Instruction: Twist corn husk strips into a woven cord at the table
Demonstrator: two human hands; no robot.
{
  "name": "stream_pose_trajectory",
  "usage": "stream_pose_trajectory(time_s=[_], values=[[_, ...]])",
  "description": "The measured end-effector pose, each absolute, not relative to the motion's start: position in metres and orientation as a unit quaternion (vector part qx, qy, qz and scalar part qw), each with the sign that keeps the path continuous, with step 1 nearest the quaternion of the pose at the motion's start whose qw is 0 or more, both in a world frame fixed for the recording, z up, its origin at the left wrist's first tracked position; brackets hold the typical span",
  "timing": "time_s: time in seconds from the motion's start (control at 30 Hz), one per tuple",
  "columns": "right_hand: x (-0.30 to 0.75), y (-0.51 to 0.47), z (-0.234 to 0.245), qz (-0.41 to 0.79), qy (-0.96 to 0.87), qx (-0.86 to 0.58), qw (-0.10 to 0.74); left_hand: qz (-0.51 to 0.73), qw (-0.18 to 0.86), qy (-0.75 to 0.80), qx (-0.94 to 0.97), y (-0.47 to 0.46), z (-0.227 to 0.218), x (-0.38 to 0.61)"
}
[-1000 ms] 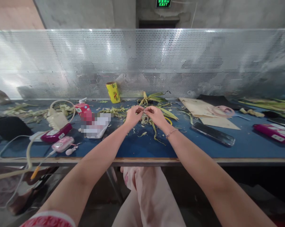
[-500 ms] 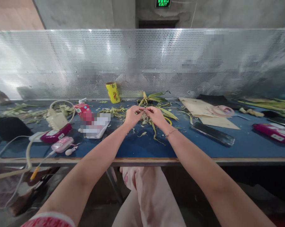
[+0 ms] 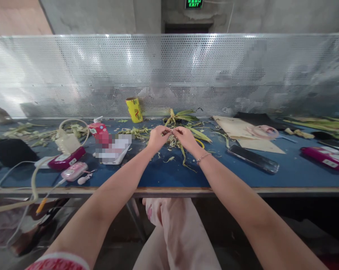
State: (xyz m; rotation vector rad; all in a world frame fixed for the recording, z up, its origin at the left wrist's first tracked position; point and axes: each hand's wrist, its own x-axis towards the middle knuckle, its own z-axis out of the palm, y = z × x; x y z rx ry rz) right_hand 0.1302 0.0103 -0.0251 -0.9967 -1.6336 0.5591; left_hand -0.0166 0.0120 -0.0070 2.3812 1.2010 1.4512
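My left hand (image 3: 159,136) and my right hand (image 3: 184,136) meet fingertip to fingertip above the blue tabletop (image 3: 163,178). Both are closed in a pinch. Whatever sits between the fingers is too small and too hidden to name. Beneath and just beyond them lies a heap of pale green plant scraps (image 3: 173,142). A long leaf strip (image 3: 184,157) trails from the heap toward me. Behind the hands a bundle of green leaves (image 3: 186,115) rests near the perforated screen. More shredded plant bits (image 3: 134,132) are scattered to the left of my left hand.
A perforated metal screen (image 3: 175,75) closes off the back. Left stand a yellow roll (image 3: 134,110), a red carton (image 3: 100,132), a white device (image 3: 115,150), a pink earphone case (image 3: 74,171) and cables. Right lie a black phone (image 3: 253,159), brown paper (image 3: 233,129) and a purple device (image 3: 325,157).
Almost nothing differs. My two hands stay pinched together in the same spot, with only a slight shift of the fingers.
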Motion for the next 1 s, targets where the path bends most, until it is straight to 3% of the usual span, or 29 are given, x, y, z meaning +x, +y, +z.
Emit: stream_pose_trajectory(time_s=[0.47,1.0], values=[[0.1322,0.0086,-0.0209,0.213,-0.694,-0.437,0.53,0.494,0.137,0.391,0.765,0.0122,-0.0087,-0.0129],[0.1304,0.0064,-0.0226,0.363,-0.633,-0.394,0.559,0.474,0.045,0.362,0.802,0.0173,-0.0112,-0.019]])
